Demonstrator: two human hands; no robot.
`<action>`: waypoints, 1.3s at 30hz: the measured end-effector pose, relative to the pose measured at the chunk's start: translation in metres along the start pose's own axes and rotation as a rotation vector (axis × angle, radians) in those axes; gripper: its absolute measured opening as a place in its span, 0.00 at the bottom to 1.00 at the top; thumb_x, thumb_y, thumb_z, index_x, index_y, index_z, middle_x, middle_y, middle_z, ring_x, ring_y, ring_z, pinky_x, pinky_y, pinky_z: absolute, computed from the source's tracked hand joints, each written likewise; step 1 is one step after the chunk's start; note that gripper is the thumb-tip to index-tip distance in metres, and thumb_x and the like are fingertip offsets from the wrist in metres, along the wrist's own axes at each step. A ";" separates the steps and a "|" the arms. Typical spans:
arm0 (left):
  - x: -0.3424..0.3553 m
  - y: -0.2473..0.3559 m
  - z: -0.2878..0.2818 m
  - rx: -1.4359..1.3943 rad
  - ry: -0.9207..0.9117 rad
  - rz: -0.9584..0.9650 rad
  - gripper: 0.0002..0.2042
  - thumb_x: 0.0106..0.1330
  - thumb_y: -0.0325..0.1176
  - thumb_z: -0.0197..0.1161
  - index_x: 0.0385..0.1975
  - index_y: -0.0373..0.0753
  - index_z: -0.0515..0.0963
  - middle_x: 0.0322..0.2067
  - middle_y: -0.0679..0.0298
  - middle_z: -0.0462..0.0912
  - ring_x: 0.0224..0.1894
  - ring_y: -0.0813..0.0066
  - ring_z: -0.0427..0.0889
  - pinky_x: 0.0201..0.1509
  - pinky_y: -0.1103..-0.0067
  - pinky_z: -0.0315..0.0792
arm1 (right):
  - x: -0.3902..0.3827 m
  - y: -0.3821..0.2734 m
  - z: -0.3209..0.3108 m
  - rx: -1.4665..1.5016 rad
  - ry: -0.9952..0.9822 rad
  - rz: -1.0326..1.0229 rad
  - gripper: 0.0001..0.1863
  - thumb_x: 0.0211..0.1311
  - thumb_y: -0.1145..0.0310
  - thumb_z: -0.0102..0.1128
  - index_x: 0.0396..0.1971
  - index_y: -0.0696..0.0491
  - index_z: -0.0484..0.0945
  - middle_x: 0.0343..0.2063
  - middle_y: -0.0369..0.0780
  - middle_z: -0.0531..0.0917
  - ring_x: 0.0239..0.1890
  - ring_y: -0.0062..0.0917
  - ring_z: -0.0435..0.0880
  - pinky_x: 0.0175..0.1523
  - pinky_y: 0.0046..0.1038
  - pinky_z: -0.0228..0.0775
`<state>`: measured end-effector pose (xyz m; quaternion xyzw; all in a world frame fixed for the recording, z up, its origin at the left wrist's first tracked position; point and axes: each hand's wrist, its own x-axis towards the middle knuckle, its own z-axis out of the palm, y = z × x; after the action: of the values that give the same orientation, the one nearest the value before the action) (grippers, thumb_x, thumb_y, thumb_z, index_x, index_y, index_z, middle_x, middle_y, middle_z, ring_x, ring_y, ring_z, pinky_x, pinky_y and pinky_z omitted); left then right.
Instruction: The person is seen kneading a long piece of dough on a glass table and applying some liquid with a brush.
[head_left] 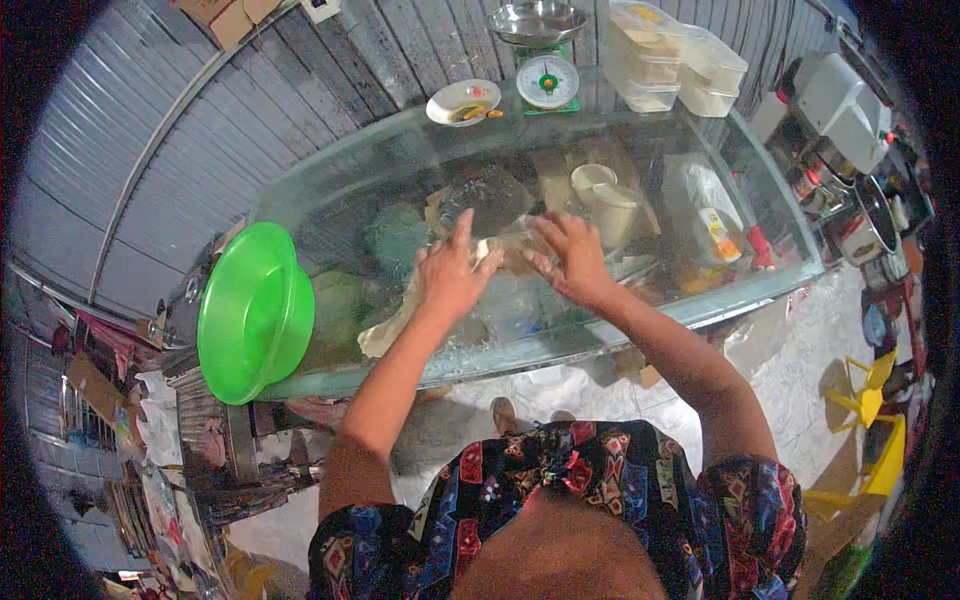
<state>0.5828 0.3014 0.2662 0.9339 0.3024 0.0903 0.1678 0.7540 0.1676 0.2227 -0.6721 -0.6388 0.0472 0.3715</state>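
A pale, soft-looking strip, dough by its look point(388, 328), lies on the glass top of the counter, running up beneath my left forearm. My left hand point(455, 275) is over its upper end, fingers apart, index pointing away from me. Beside its thumb shows a small pale bit point(482, 248), perhaps the same stuff. To the right, my right hand point(572, 258) hovers or rests on the glass with fingers spread, slightly blurred. Neither hand is closed round anything. Whether the fingertips press on the surface cannot be made out. White smears like flour mark the glass around them.
A green plastic basin point(258, 315) stands tilted at the counter's left end. Along the back are a white bowl point(463, 102), a dial scale point(547, 80) and stacked clear containers point(650, 60). Cups point(612, 210) show through the glass counter point(330, 180). Yellow stools point(865, 395) stand right.
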 end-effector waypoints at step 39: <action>-0.056 -0.106 0.001 0.113 -0.234 -0.482 0.52 0.44 0.68 0.67 0.66 0.41 0.59 0.65 0.50 0.63 0.66 0.48 0.61 0.67 0.56 0.56 | 0.151 0.075 0.059 -0.012 -0.002 0.120 0.29 0.62 0.43 0.51 0.58 0.44 0.72 0.53 0.42 0.77 0.54 0.40 0.76 0.60 0.36 0.65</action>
<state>0.4816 0.3486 0.2228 0.8469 0.4992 -0.0780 0.1657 0.8110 0.3357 0.2004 -0.7113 -0.5980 0.0665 0.3634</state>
